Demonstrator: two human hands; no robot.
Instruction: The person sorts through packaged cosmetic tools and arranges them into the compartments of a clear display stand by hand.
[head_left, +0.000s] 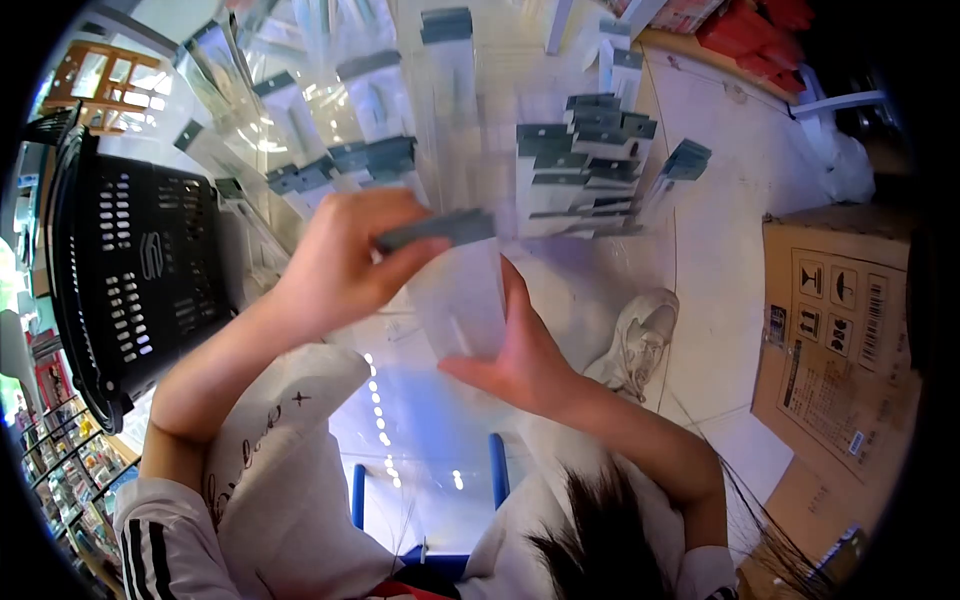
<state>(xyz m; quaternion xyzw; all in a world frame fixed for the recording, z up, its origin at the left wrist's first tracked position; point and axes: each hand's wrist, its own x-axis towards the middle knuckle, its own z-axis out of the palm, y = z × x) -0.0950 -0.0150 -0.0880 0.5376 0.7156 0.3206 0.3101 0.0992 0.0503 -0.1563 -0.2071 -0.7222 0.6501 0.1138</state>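
Between my hands is a clear flat packet (462,295) with a dark grey top strip. My left hand (345,255) pinches the strip at the packet's upper left. Lower down, my right hand (525,350) grips the packet's right side, fingers behind and thumb across the front. What the packet contains is blurred. Just beyond, to the right, lies a stack of similar packets (585,165) with grey strips. More such packets (375,95) are spread out beyond my left hand.
A black perforated basket (150,260) stands at the left. Printed cardboard boxes (835,330) are at the right on the tiled floor. My shoe (645,340) is right of my right hand. Red items (755,40) lie at the upper right, and stocked shelves (75,480) at the lower left.
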